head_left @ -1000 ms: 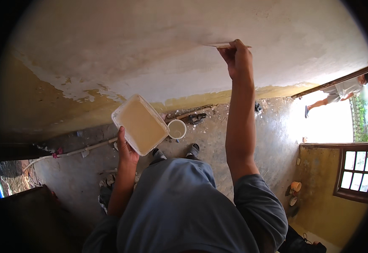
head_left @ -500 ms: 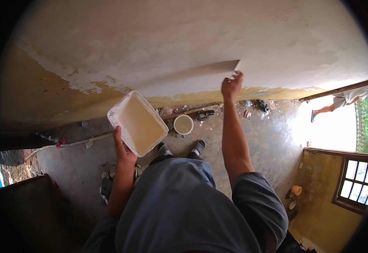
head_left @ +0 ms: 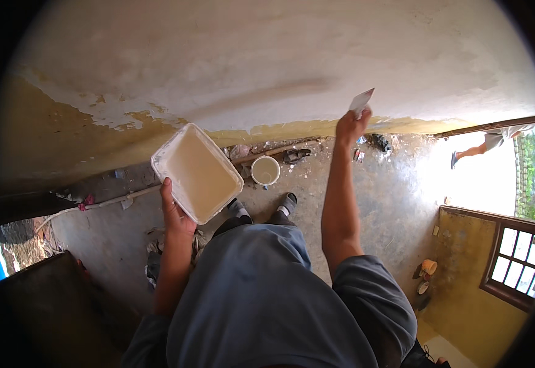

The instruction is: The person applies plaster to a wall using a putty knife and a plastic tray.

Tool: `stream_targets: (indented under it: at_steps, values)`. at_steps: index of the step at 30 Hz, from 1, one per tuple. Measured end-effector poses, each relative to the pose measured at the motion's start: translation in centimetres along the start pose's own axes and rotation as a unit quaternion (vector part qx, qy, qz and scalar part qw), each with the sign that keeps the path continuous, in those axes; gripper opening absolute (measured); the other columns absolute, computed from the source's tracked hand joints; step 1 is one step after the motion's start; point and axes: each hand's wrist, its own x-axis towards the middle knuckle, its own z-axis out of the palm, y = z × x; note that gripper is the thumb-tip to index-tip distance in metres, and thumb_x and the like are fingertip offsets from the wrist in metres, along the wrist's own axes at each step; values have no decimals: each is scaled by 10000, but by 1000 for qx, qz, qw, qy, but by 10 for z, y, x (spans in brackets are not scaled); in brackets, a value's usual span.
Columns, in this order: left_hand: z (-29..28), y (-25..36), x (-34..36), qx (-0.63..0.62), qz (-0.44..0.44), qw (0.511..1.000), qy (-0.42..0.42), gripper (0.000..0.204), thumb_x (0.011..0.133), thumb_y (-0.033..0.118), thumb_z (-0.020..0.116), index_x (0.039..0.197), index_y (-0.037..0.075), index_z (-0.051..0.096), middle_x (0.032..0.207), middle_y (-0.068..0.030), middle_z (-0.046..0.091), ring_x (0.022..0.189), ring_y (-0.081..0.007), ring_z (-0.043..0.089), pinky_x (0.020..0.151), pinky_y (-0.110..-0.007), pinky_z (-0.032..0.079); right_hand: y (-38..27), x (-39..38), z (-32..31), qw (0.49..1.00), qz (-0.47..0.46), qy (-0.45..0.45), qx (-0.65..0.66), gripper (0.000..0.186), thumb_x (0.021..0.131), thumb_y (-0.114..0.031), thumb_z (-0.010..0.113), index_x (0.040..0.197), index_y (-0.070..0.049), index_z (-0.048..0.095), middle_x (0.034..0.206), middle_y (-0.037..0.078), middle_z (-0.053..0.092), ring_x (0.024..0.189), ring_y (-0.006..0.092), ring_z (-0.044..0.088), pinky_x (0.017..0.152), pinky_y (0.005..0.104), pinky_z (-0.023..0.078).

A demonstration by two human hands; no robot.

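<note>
My left hand (head_left: 177, 214) grips the near-left rim of a white rectangular tub (head_left: 234, 178), thumb over the edge. The tub is tilted, and its inside is coated pale cream. My right hand (head_left: 352, 127) is closed on a flat plastering scraper (head_left: 361, 100), whose pale blade points up toward the wall. Whether the blade touches the wall I cannot tell. The wall (head_left: 261, 55) is smeared with whitish-grey filler over old yellow paint, which shows along its lower part and at the left. A darker streak (head_left: 267, 95) crosses the filler left of the scraper.
On the floor below the wall stands a round white bucket (head_left: 265, 170). Debris and a dark crumpled item (head_left: 295, 156) lie beside it, with a long pole (head_left: 126, 197) along the wall's foot. At the right, another person's leg (head_left: 471, 151) shows in a bright doorway, above a barred window (head_left: 520, 257).
My right hand has moved to the right with the scraper, and the blade has turned so that its face shows. The tub has shifted slightly left and up.
</note>
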Motion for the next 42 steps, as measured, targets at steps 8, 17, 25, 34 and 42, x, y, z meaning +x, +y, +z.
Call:
stream_targets:
  at_steps: [8, 17, 25, 34, 42]
  values:
    - [2, 1, 3, 2, -5, 1000, -14, 727, 875, 426, 674, 1431, 42, 405, 1372, -128, 526, 1255, -296, 520, 1054, -448, 440, -44, -85, 80, 984, -137, -98, -56, 378, 835, -31, 520, 1212, -44, 492, 1066, 224, 536, 1006, 400, 532, 866, 493, 440]
    - [2, 0, 0, -8, 11, 1000, -9, 714, 880, 430, 671, 1424, 45, 415, 1375, -121, 529, 1257, -291, 519, 1055, -444, 439, -64, -93, 37, 975, -210, -58, 36, 302, 927, -23, 497, 1226, 9, 526, 1053, 164, 558, 911, 284, 564, 815, 421, 478]
    - [6, -1, 0, -1, 5, 1000, -26, 717, 879, 442, 672, 1424, 49, 421, 1373, -115, 532, 1249, -285, 522, 1049, -437, 437, -91, -50, 91, 968, -218, -5, -122, 389, 846, -21, 530, 1213, 71, 437, 1135, 274, 509, 1024, 429, 518, 917, 539, 412]
    - [11, 1, -3, 24, 38, 999, -14, 708, 897, 450, 643, 1439, 58, 410, 1389, -105, 524, 1256, -283, 519, 1056, -430, 430, 12, -158, 79, 931, -249, -254, -79, 472, 865, -95, 576, 1317, 0, 478, 1225, 214, 537, 1076, 392, 534, 922, 499, 443]
    - [6, 0, -6, 6, -4, 1000, 16, 703, 895, 439, 650, 1435, 56, 414, 1374, -106, 534, 1241, -287, 528, 1047, -435, 438, 26, 4, 58, 997, -56, -11, -44, 390, 921, -119, 520, 1282, 16, 462, 1138, 223, 530, 1011, 350, 561, 884, 490, 460]
